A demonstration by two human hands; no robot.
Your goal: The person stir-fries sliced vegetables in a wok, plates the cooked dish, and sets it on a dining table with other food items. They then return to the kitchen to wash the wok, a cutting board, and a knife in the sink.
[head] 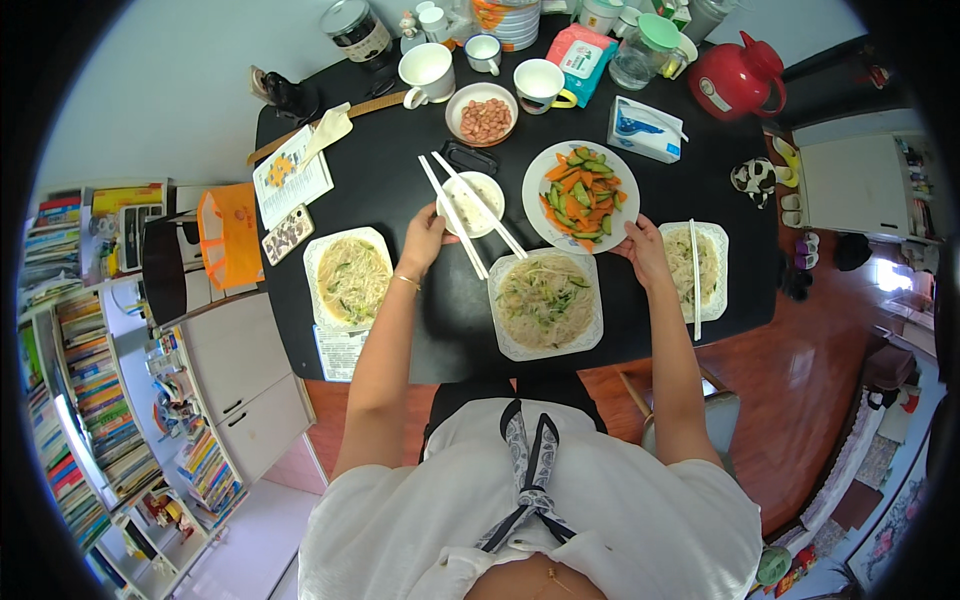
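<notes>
My left hand grips the near left rim of a small white dish that holds a pale sauce. White chopsticks lie across this dish and slant towards me, their near ends close to a bowl of noodles with chopped greens. With the thumb on its rim, my right hand holds a round white plate of sliced cucumber and carrot. Beside my left forearm stands another noodle bowl. A third noodle bowl, with white chopsticks across it, is right of my right hand.
Behind the dishes are a bowl of peanuts, mugs, a tissue box, a glass jar and a red thermos jug. A patterned phone lies at the black table's left edge. A chair stands near my right side.
</notes>
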